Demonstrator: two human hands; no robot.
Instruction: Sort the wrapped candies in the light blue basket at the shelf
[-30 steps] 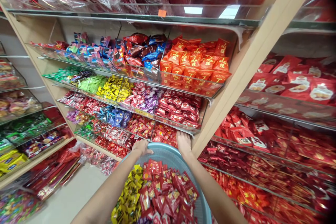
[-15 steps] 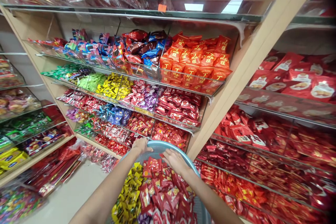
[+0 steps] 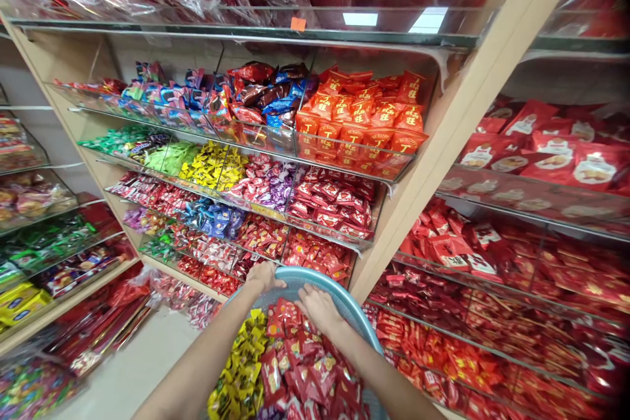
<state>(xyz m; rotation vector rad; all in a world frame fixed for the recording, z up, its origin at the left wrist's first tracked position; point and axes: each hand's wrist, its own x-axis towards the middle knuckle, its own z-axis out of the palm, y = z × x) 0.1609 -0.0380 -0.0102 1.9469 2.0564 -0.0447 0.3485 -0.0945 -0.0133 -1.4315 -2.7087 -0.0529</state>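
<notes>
The left hand (image 3: 263, 275) grips the far rim of a blue basket (image 3: 344, 298), steadying it against the shelf (image 3: 378, 246). The right hand (image 3: 319, 307) lies loosely curled on the red packets (image 3: 310, 361) heaped inside, beside yellow ones (image 3: 241, 367). Tiered clear shelves of bright wrapped sweets fill the shop wall ahead.

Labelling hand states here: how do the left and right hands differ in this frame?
The left hand grips the far rim of the blue basket, fingers curled over the edge; the right hand lies inside the basket, palm down on the red packets. The left hand touches only the rim, while the right hand's fingers spread across wrappers; whether it grips any cannot be told. Both are bare and reach forward from the near side.
</notes>
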